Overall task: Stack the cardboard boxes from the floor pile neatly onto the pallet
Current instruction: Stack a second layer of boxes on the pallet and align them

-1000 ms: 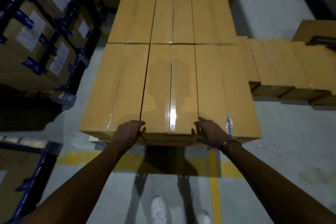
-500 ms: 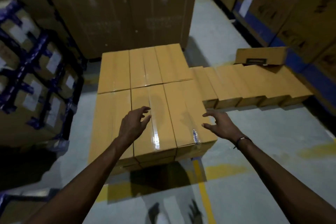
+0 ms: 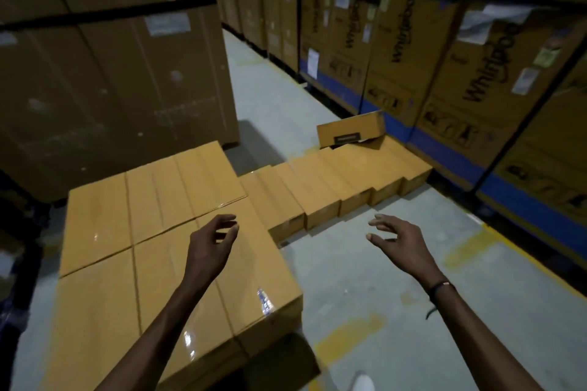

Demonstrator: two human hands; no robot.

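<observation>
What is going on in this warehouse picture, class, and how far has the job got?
A person is stacking flat cardboard boxes. A tidy layer of boxes already sits at the left, the pallet beneath hidden. Both hands are empty: the left hand hovers over that layer with fingers loosely spread, the right hand is out over the grey floor. To the right, a row of boxes waits on the floor, one tilted box propped at its far end. Tall cartons line the aisle.

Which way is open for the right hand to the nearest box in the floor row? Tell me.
Probably yes, straight ahead: the right hand hovers empty over bare floor, and nothing lies between it and the nearest floor box. That box sits flush beside the pallet stack.
</observation>
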